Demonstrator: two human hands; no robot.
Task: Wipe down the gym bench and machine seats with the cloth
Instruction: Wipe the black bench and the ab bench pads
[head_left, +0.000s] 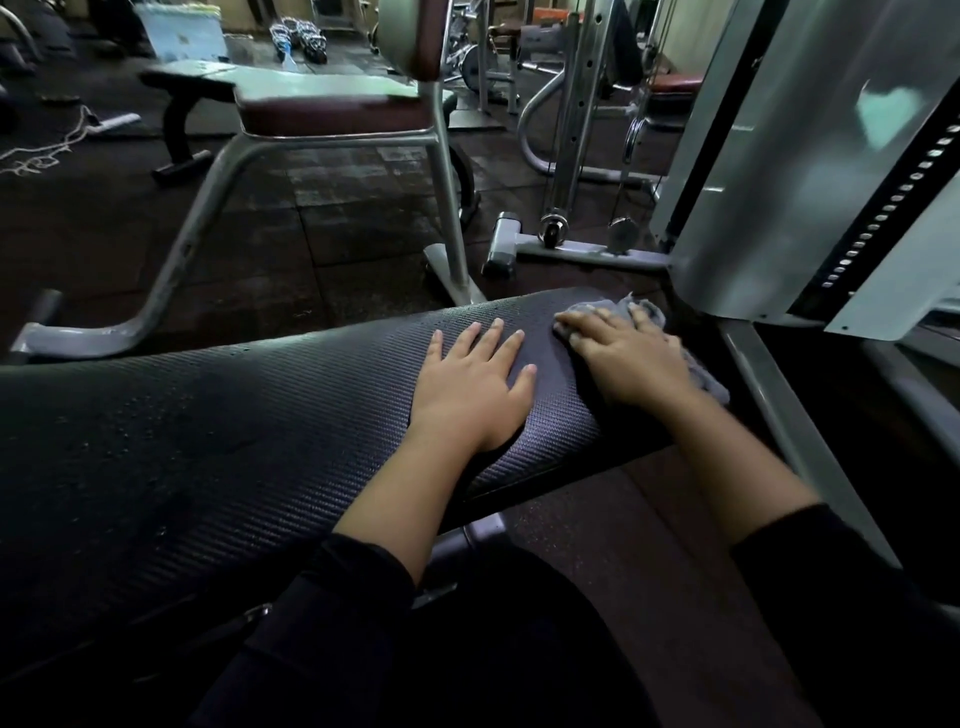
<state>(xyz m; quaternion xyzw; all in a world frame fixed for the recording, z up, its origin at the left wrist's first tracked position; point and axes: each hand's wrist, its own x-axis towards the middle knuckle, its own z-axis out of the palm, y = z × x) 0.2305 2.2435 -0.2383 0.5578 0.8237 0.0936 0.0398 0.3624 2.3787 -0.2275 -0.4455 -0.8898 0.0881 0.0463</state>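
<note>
While the left hand (475, 387) lies flat with fingers spread on the black bench pad (234, 441), the right hand (626, 358) presses the grey cloth (649, 312) at centre right; cloth shows beyond its straight fingertips.

The bench pad (234, 441) is black vinyl with a fine ribbed weave, matt with a dull sheen and beads of water toward 9 o'clock. The cloth (644, 312) at 2 o'clock is soft, grey and crumpled. The frame (208, 208) at 11 o'clock is scuffed grey painted metal, and the floor (337, 234) is rough, speckled rubber tile.
</note>
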